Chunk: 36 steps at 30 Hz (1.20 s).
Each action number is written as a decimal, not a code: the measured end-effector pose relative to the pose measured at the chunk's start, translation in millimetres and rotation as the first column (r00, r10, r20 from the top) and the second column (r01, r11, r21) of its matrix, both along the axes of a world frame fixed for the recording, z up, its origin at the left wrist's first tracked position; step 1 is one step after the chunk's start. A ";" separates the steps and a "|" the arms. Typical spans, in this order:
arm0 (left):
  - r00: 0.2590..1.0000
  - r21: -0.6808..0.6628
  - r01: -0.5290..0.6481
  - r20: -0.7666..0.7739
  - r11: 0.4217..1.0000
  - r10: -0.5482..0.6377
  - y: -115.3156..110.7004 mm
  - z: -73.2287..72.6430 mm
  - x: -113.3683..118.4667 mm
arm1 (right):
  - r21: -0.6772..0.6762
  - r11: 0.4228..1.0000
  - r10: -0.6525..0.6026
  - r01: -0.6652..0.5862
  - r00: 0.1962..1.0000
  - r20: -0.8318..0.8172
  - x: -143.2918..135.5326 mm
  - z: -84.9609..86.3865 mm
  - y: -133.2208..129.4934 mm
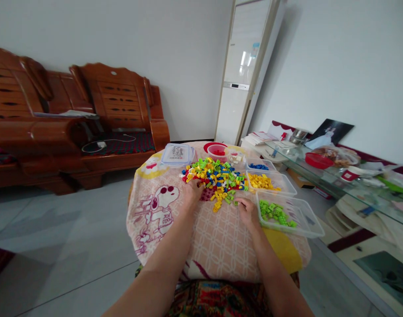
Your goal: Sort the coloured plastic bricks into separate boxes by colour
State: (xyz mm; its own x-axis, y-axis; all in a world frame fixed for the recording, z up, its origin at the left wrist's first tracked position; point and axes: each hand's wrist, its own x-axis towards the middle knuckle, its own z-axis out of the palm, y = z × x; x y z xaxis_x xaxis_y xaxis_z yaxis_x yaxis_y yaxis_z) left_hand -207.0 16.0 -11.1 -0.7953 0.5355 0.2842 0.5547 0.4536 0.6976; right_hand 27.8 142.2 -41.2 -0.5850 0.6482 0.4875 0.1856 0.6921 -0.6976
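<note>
A mixed heap of building bricks (217,172), in yellow, green, blue, red and white, lies on the cloth-covered round table (221,242). My left hand (194,190) is at the near left edge of the heap, fingers curled down; what they hold is hidden. Nearer to me on the right, my right hand (248,212) is closed, with a green building brick (236,203) at its fingertips. Loose yellow bricks (217,201) lie between the hands. Just right of my right hand, a clear box (310,220) holds green bricks (276,213).
Behind the green bricks' box stand a box of yellow bricks (262,181) and one of blue bricks (258,167). A round tub (217,151) with red pieces and a stacked lid (177,154) sit at the back. A glass-topped cabinet (340,176) flanks the table's right.
</note>
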 end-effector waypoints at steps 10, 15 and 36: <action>0.999 0.029 0.024 0.023 0.999 -0.025 0.8 -4.0 0.9 | 0.006 1.000 -0.010 0.010 1.000 -0.019 0.0 -3.6 1.3; 0.993 -0.031 0.109 0.054 0.994 -0.107 -4.7 3.8 -1.3 | 0.010 1.000 -0.006 0.006 1.000 -0.010 -0.5 -3.1 0.3; 0.893 0.297 0.394 0.101 0.870 -0.439 74.1 36.7 61.0 | 0.008 1.000 -0.002 0.002 0.998 -0.056 -5.1 -4.6 -0.8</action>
